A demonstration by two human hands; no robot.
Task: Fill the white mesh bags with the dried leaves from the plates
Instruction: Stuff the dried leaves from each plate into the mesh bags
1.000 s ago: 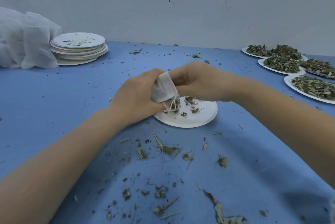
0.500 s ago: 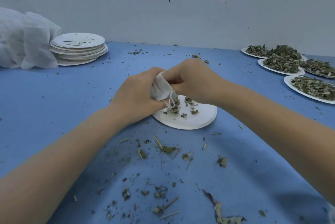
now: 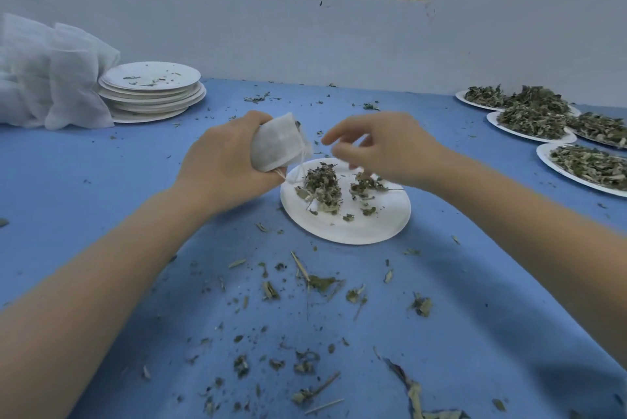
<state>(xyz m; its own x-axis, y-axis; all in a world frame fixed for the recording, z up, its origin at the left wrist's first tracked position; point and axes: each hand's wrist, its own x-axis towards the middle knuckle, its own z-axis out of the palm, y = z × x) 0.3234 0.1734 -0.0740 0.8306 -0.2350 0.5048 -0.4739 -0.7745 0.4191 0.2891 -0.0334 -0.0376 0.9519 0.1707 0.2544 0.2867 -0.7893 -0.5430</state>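
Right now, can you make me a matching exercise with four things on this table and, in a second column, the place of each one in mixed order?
Things:
1. small mesh bag
2. stack of used plates
3. plates heaped with leaves
4. nearly emptied plate

Places:
A. far left, beside the white cloth pile
B. centre, under the right hand
C. held in the left hand
D. far right edge

Pairs: 1-C, 2-A, 3-D, 4-B

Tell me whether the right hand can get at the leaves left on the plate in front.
Probably yes: the right hand hangs just above the leaves on the plate, nothing between them; the left hand holds the mesh bag off to the side.
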